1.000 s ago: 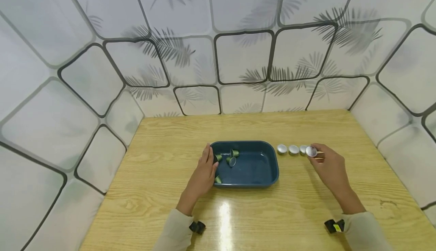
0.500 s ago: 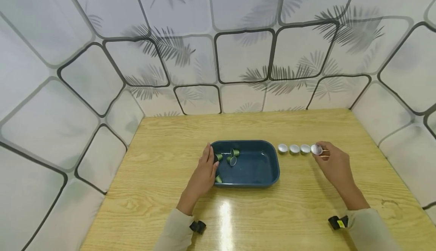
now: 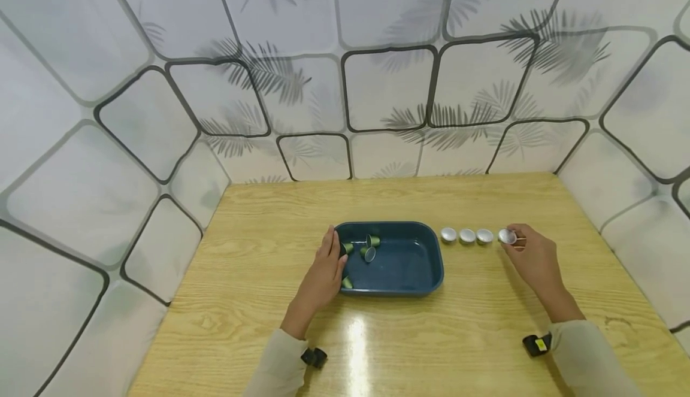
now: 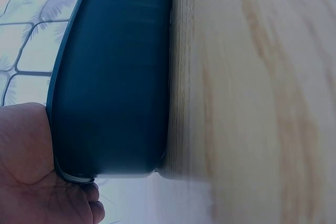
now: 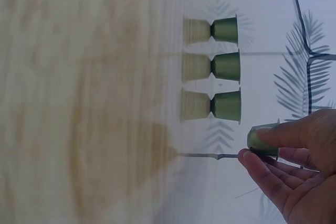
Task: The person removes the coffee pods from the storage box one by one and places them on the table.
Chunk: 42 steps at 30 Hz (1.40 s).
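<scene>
My left hand (image 3: 319, 274) grips the left end of a dark blue rectangular dish (image 3: 409, 268), thumb over the rim and fingers along the outside. Several green coffee capsules lie tumbled at the dish's left side, one showing its silver lid (image 3: 369, 255). Right of the dish, three capsules stand lid up in a row; the nearest to the hand is the right-hand capsule (image 3: 484, 236). My right hand (image 3: 533, 259) pinches another capsule (image 5: 262, 141) between thumb and fingers, just past the row's right end. In the right wrist view it is raised above the tabletop.
The wooden table (image 3: 259, 229) meets a patterned cloth wall (image 3: 385, 91) at the back, with more cloth on both sides. A black wrist camera (image 3: 314, 358) sits at the left sleeve, another camera (image 3: 536, 345) at the right.
My right hand has moved right with its capsule, away from the row, so the third standing capsule now shows fully. The left hand and the dish keep their place.
</scene>
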{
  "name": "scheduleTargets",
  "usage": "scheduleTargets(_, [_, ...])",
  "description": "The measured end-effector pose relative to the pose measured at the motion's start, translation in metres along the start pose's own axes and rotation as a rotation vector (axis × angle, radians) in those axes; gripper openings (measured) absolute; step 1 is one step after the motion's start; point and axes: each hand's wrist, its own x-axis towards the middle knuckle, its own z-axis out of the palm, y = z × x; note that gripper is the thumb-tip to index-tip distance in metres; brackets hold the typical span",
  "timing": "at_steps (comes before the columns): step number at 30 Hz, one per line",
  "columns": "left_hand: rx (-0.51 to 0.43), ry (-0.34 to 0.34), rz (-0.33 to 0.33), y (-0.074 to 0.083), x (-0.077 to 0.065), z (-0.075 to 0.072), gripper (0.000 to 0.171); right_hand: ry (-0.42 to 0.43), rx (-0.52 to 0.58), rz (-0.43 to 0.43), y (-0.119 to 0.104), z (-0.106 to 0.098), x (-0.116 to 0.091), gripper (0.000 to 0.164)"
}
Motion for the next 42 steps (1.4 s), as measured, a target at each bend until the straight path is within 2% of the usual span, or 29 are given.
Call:
scheduleTargets(6, [0.001,-0.005,-0.005,0.0,0.0,0.0,0.061,-0.012,-0.008,-0.004,0.005,0.0,0.004,0.038])
scheduleTargets(15, [0.003,-0.004,-0.004,0.0,0.001,0.0,0.061,-0.097,-0.044,0.034,0.01,0.002,0.013,0.035])
scheduleTargets(22, [0.011,-0.006,-0.007,0.0,0.001,0.0,0.061,-0.128,-0.041,0.051,0.015,0.005,0.018,0.035])
scheduleTargets(42, [0.009,-0.012,-0.011,0.002,0.001,-0.002,0.062,-0.223,-0.082,0.069,0.015,0.004,0.024,0.034])
